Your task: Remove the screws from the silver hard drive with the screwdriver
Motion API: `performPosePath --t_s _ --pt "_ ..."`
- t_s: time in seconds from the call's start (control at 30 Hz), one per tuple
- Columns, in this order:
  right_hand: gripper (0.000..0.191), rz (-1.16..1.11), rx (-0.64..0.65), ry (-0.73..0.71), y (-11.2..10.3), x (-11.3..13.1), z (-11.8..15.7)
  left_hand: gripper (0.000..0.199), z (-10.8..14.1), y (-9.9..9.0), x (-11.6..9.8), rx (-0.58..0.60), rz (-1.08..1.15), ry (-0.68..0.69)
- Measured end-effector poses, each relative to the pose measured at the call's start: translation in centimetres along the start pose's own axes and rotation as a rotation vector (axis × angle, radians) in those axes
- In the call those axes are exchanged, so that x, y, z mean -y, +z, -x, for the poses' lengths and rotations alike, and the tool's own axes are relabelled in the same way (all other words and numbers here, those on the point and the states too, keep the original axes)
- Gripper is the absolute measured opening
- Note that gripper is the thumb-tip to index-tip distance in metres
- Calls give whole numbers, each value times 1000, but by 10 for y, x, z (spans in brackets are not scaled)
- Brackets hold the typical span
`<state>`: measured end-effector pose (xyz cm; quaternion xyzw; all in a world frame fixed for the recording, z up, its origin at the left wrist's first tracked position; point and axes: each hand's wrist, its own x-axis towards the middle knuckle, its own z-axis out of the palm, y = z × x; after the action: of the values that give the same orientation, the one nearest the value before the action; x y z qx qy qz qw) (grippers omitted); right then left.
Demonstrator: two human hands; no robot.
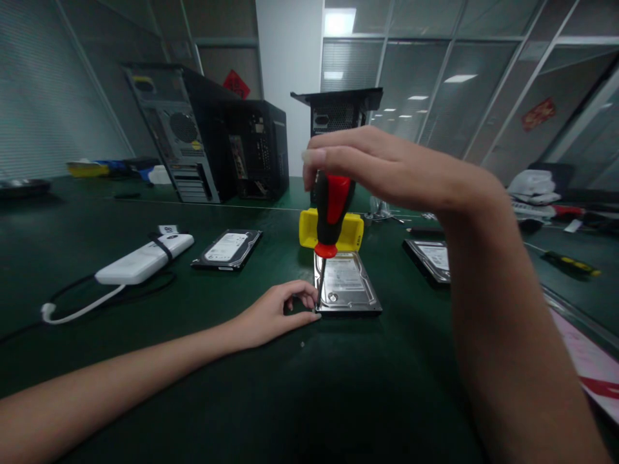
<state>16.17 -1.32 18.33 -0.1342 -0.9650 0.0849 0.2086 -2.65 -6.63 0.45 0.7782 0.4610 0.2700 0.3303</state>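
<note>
Watching through the head camera, I see the right hand [382, 154] closed over the top of a red and black screwdriver [336, 206], whose shaft runs down to the near left corner of the middle hard drive [345, 277]. That drive lies flat, label up, just in front of a yellow plastic piece [356, 232]. The left hand [271, 314] is apart from the right, thumb and fingertips at the same corner; I cannot tell whether they pinch the shaft or the drive's edge. To do this well, I would want the shaft square to the drive, the palm pressing straight down through the handle, turns slow, and the left fingertips steadying the corner; a leaning blade could slip across the casing. Around this, a dark green table [217, 399] spreads out, bearing a left hard drive [227, 248], a right hard drive [430, 258] and a white power strip [145, 261]. Behind them stand dark computer cases [264, 145], then a pale column [290, 71] and glass partitions [411, 84] catching ceiling lights.
</note>
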Motion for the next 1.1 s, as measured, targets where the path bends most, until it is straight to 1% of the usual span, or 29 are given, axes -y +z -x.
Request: performPosePath --t_s 0.13,0.3,0.47,0.63,0.87,1.1 --pt "32 -69 30 -44 -1 0 -2 19 0 0 0 5 2 -7" --pt "29 -147 7 -85 1 2 -1 18 0 0 -1 3 10 -7" --pt "26 -121 -35 -109 2 -1 -1 18 0 0 0 4 12 -6" --pt "27 -83 -64 -115 3 -5 -1 18 0 0 0 1 2 -1" --pt "28 -94 -33 -74 5 -6 -4 19 1 0 -2 0 5 -6" --pt "26 -87 -6 -105 4 -4 -8 19 0 0 -3 5 2 -9"
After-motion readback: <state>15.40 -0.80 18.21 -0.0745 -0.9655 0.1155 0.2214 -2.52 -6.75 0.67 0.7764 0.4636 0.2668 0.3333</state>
